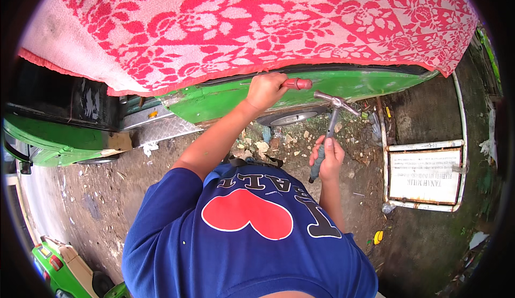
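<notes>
My left hand (265,92) is closed around a screwdriver (298,84). Its red handle sticks out to the right of my fist, and its thin shaft runs left along the green car body panel (214,100). My right hand (328,159) grips a hammer (336,102) by its grey-green handle. The metal hammer head is raised just right of the screwdriver's butt end, apart from it. A red and pink floral towel-like cloth (230,21) covers the car above the panel, its edge hanging close to my left hand.
Below the panel is a wheel (294,118), with rubble and broken flakes on the dirt ground. A white-framed signboard (425,174) lies at the right. To the left are an open green car door (59,140) and a metal step plate (163,129). Another green vehicle (64,268) stands lower left.
</notes>
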Motion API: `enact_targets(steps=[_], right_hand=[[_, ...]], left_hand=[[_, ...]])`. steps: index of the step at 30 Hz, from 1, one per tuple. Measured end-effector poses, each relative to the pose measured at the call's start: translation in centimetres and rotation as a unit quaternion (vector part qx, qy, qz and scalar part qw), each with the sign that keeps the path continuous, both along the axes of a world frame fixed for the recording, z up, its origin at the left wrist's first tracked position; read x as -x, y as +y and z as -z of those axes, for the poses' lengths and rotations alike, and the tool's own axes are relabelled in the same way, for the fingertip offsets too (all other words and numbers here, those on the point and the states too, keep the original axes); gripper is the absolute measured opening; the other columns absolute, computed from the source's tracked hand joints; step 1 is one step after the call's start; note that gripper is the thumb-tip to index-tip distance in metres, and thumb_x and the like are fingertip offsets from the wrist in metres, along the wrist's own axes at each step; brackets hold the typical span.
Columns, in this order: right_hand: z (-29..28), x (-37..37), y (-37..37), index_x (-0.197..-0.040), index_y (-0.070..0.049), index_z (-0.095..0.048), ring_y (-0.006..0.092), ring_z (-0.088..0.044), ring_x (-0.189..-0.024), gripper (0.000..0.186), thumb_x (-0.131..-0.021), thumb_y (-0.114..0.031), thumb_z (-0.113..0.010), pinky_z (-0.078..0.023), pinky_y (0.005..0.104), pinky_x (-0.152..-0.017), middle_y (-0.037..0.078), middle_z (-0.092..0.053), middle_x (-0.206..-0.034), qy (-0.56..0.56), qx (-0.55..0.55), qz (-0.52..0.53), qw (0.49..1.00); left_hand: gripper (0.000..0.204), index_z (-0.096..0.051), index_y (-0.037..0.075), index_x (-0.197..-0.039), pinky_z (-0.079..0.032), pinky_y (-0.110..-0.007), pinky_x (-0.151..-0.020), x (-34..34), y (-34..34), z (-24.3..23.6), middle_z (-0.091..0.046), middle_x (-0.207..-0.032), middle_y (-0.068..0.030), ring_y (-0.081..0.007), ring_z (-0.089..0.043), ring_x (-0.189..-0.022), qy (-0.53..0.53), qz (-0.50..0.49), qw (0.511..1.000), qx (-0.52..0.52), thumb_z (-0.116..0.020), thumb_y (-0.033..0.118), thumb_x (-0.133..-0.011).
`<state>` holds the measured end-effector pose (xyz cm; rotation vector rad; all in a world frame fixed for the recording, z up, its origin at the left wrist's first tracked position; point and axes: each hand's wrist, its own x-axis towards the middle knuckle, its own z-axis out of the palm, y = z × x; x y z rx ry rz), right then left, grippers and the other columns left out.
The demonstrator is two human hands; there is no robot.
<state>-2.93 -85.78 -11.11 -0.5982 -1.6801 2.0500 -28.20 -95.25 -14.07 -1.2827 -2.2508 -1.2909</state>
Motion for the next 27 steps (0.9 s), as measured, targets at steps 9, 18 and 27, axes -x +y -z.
enact_targets(steps=[9, 18, 27], right_hand=[[-1.3, 0.1, 0.3, -0.096, 0.003, -0.052, 0.0133, -0.051, -0.054, 0.037, -0.102, -0.032, -0.045, -0.048, 0.0302, -0.044, 0.008, -0.051, -0.071, 0.081, 0.014, 0.036, 0.996], [-0.7, -0.2, 0.2, -0.096, 0.003, -0.052, 0.0136, -0.051, -0.052, 0.035, -0.103, -0.031, -0.044, -0.046, 0.0293, -0.044, 0.007, -0.051, -0.069, 0.062, 0.033, 0.035, 0.997], [-0.2, -0.7, 0.1, -0.096, 0.002, -0.052, 0.0142, -0.050, -0.049, 0.035, -0.103, -0.031, -0.042, -0.045, 0.0289, -0.044, 0.008, -0.051, -0.064, 0.046, 0.037, 0.037, 0.998]], left_hand=[[0.005, -0.065, 0.011, -0.076, -0.050, -0.041, -0.057, -0.9, -0.9, -0.2, -0.064, -0.073, -0.0075, -0.0301, -0.063, -0.067, 0.023, 0.067, 0.997, -0.018, -0.069, 0.012, -0.074], [0.010, -0.062, 0.009, -0.073, -0.047, -0.041, -0.056, -0.9, -1.6, -0.1, -0.061, -0.069, -0.0081, -0.0306, -0.061, -0.065, 0.013, 0.068, 0.996, -0.047, -0.070, 0.013, -0.075], [0.012, -0.069, 0.007, -0.084, -0.051, -0.035, -0.059, -2.3, -5.5, 1.2, -0.067, -0.075, -0.0109, -0.0267, -0.066, -0.067, -0.105, 0.076, 0.983, -0.126, -0.074, 0.007, -0.073]])
